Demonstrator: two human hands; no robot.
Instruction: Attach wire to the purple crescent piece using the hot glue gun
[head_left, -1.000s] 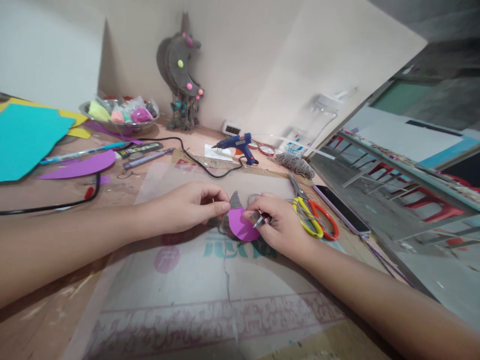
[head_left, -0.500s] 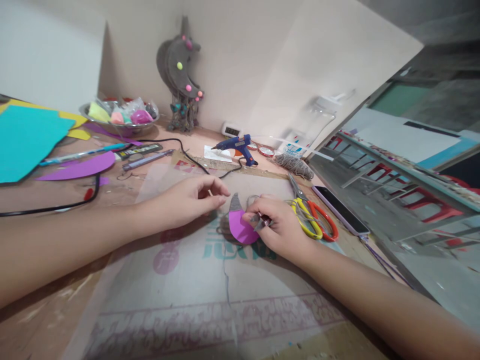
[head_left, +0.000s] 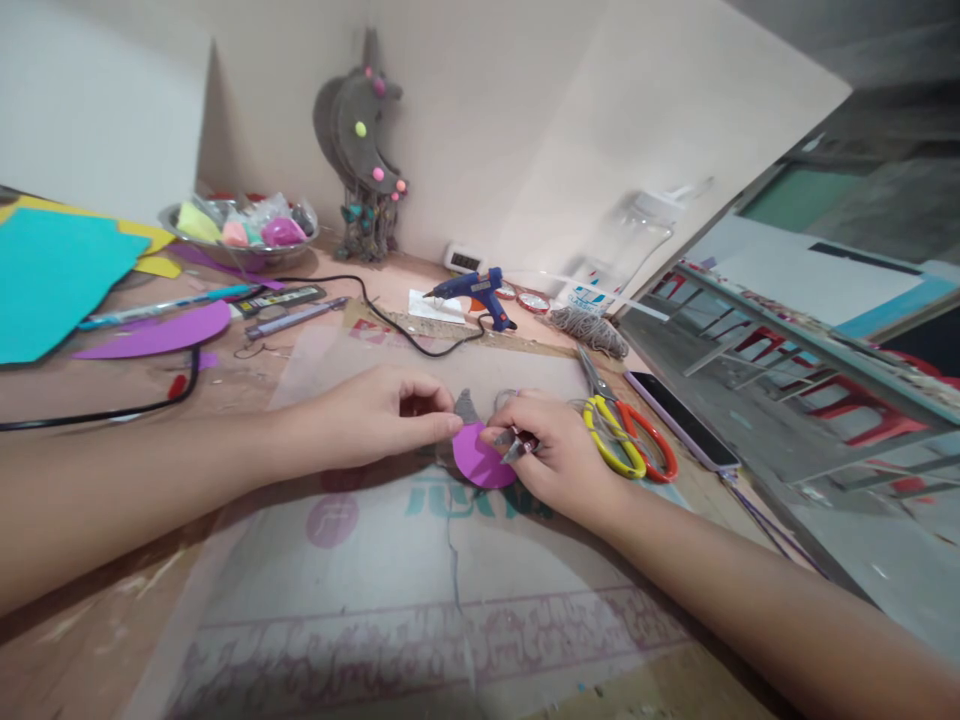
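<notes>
A purple cutout (head_left: 480, 458) is pinched by the right hand (head_left: 559, 445). Its grey tip (head_left: 466, 408) is gripped by the left hand (head_left: 397, 415).

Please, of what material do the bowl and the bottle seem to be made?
The bowl: probably metal, polished, because its wall shows bright and dark reflections.

The bottle: clear, glossy plastic or glass; I see the wall behind through it, and pale highlights on its side. The look does not settle which.

Partly legible blue "CLASS" on the clear bottle (head_left: 626, 250); illegible teal lettering on the sheet (head_left: 360, 570).
</notes>
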